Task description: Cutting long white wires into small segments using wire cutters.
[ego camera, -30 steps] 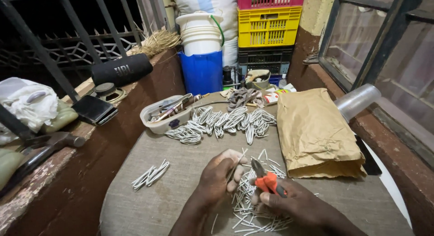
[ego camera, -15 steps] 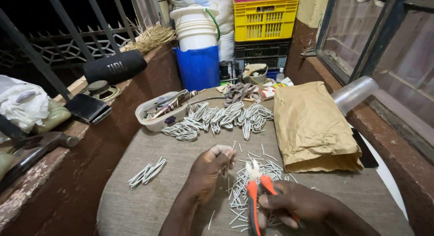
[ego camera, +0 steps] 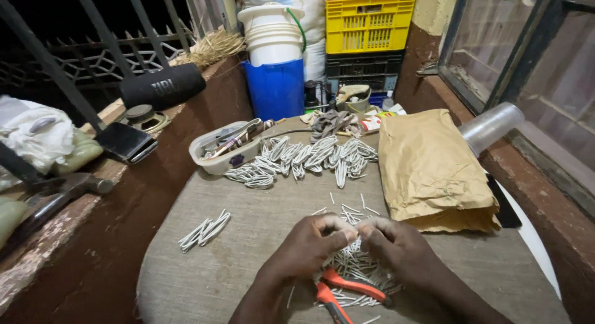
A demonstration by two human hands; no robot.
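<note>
My left hand (ego camera: 308, 246) and my right hand (ego camera: 396, 246) meet fingertip to fingertip over a heap of short white wire pieces (ego camera: 356, 271) on a cloth-covered table (ego camera: 248, 262). Both pinch a white wire piece between them. Orange-handled pliers (ego camera: 341, 287) lie on the heap just below my hands, held by neither. Bundles of bent white wire (ego camera: 310, 156) lie in a row farther back, and a small bundle (ego camera: 204, 230) sits apart at the left.
A brown paper bag (ego camera: 431, 169) lies at the right. A white tray of tools (ego camera: 223, 149) stands behind the bundles. Blue and white buckets (ego camera: 276, 57), stacked crates (ego camera: 369, 32), a black speaker (ego camera: 162, 85) and a hammer (ego camera: 59, 194) on the left ledge.
My right hand has put the orange pliers down on the wire heap. Both hands have come together and now pinch a wire piece.
</note>
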